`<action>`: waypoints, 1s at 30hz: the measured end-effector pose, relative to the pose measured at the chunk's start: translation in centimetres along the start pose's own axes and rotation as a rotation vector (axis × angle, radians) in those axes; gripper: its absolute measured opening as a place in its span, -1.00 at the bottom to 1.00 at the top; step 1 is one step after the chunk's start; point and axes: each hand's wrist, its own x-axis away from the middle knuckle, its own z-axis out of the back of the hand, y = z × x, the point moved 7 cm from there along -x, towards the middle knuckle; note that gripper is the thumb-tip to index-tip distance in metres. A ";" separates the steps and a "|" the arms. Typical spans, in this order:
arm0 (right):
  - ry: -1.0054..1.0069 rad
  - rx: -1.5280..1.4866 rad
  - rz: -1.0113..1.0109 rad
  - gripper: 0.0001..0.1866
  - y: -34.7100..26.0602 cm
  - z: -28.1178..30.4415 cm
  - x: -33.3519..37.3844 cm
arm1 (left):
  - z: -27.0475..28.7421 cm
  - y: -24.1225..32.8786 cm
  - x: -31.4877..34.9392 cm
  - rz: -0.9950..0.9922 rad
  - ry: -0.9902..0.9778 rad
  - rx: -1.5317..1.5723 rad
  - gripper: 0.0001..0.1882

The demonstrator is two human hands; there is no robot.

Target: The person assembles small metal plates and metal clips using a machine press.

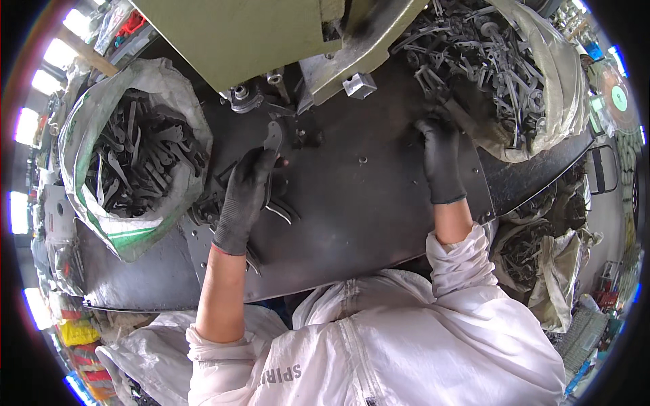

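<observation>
My left hand (245, 189), in a black glove, is closed on a flat curved metal lever (273, 137), whose rounded end with a small hole sticks up past the fingers. More curved metal levers (279, 211) lie on the dark metal table (338, 210) under and beside that hand. My right hand (441, 159), also gloved in black, is on the right of the table beside a pile of thin metal parts (501, 74). Its fingers are curled together; what they hold, if anything, is hidden. Just ahead of the left hand, the lower fittings (244, 98) of a machine come down.
An olive-green machine (237, 34) overhangs the far side, with a metal block (359, 86) at its edge. At the left stands a white woven sack (128, 237) of metal levers. Another sack (565, 81) surrounds the parts at the right; a further sack (552, 277) sits below the table.
</observation>
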 end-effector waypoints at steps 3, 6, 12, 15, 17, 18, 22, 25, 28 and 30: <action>-0.177 -0.070 -0.083 -0.77 1.4 0.4 -1.0 | -0.3 0.0 -0.2 0.073 -0.022 -0.008 -0.57; -0.423 -0.202 -0.172 -0.70 1.5 -2.6 1.3 | -0.8 0.9 -0.6 -0.003 -0.044 -0.003 -0.58; -0.586 -0.205 -0.358 -0.76 -2.4 -11.1 5.1 | -1.7 1.4 -1.4 -0.108 -0.134 -0.004 -0.64; -0.619 -0.102 -0.314 -0.75 -3.0 -11.5 5.8 | -2.1 1.9 -1.8 -0.146 -0.157 0.011 -0.64; -0.629 -0.142 -0.320 -0.74 -3.2 -12.0 6.1 | -2.5 2.3 -2.1 -0.074 -0.236 0.013 -0.64; -0.645 -0.073 -0.289 -0.69 -3.2 -12.3 6.1 | -2.4 2.0 -2.0 -0.076 -0.230 0.013 -0.64; -0.630 -0.001 -0.234 -0.70 -2.0 -13.2 6.0 | -2.3 2.3 -2.1 -0.084 -0.278 0.057 -0.66; -0.643 -0.002 -0.230 -0.68 -2.8 -13.5 6.4 | -2.9 4.3 -0.7 -0.117 -0.192 -0.090 -0.68; -0.622 -0.056 -0.263 -0.69 -2.3 -13.1 6.4 | -2.7 5.5 -0.5 -0.199 -0.149 -0.142 -0.69; -0.639 -0.077 -0.304 -0.68 -1.9 -13.5 6.4 | -2.6 4.8 -0.9 -0.219 -0.202 -0.114 -0.67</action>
